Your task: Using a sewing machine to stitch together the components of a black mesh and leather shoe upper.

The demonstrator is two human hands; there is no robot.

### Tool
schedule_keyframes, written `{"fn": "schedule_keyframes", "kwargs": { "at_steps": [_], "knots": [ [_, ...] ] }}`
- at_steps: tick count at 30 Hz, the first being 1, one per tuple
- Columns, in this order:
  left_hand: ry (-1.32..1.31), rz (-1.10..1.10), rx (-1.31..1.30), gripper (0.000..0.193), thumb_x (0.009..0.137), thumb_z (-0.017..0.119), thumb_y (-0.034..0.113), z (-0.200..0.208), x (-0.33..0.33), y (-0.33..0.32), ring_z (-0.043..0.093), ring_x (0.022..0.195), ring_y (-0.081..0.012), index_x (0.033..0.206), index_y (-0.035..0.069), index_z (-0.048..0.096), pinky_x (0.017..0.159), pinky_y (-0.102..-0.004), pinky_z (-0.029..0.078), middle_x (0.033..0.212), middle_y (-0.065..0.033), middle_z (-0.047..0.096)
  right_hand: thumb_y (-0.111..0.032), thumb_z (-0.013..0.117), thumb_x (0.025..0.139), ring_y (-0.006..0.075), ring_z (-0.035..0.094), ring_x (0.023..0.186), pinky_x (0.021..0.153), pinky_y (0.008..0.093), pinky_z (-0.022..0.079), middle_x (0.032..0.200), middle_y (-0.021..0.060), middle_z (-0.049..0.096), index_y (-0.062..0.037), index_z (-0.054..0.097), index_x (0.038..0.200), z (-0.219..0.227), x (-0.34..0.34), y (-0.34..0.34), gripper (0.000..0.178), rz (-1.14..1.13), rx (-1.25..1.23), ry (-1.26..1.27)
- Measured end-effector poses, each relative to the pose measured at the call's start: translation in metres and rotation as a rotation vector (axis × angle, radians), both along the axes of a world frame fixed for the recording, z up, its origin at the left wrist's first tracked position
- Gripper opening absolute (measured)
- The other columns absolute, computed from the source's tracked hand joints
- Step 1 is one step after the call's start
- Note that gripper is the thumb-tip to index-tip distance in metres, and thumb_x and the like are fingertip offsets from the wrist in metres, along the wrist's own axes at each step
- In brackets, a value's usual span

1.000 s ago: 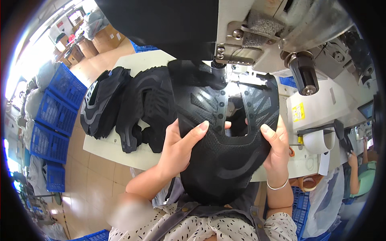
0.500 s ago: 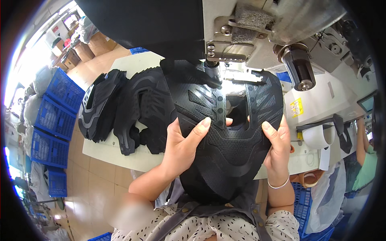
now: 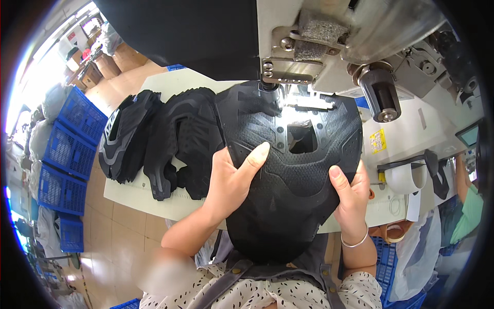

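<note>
Between my hands is a black shoe upper (image 3: 288, 190), spread flat and textured, with eyelet holes beside a central opening. Its far end lies under the head of a sewing machine (image 3: 293, 69), in bright lamp light. My left hand (image 3: 234, 180) grips its left edge, thumb on top and fingers underneath. On the opposite edge my right hand (image 3: 351, 193) pinches it the same way, a bangle on the wrist. The fingers below the upper are hidden. Glare hides the needle area.
Stacks of black shoe uppers (image 3: 182, 139) lie on the white table (image 3: 139, 198) to the left. Blue crates (image 3: 64, 149) are piled beyond. A white cup-like holder (image 3: 406, 177) stands at the right, and a co-worker's green sleeve (image 3: 467, 213) shows at the far right.
The upper has turned and flattened under the machine head, and its central opening looks shorter. My right hand sits slightly lower along the edge; both hands keep their grip.
</note>
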State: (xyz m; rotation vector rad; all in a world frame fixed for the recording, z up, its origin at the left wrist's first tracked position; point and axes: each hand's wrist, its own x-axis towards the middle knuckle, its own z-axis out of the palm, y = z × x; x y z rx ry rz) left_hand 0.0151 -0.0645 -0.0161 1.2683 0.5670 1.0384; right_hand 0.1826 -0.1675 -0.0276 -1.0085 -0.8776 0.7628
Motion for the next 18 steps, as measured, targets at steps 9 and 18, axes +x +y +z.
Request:
{"fn": "schedule_keyframes", "kwargs": {
  "at_steps": [9,18],
  "knots": [
    [-0.023,-0.034,0.007,0.015,0.086,0.053,0.008,0.013,0.012,0.031,0.049,0.071,-0.0034,0.089,-0.004,0.06,0.065,-0.0198,0.041,0.079,0.0021,0.058,-0.005,0.056,0.085,0.0117,0.056,0.089,0.082,0.0256,0.045,0.1,0.0079,0.059,0.0028,0.05,0.109,0.01,0.007,0.029,0.026,-0.029,0.062,0.029],
    [-0.044,-0.12,-0.07,0.017,0.084,0.058,0.011,0.023,0.017,0.065,0.054,0.076,-0.0075,0.091,-0.003,0.062,0.071,-0.0224,0.044,0.086,-0.0034,0.062,-0.005,0.057,0.083,0.0128,0.057,0.088,0.083,0.0271,0.045,0.099,0.0081,0.06,0.0026,0.053,0.105,0.012,0.009,0.046,0.024,0.012,0.073,0.112]
  ]
}}
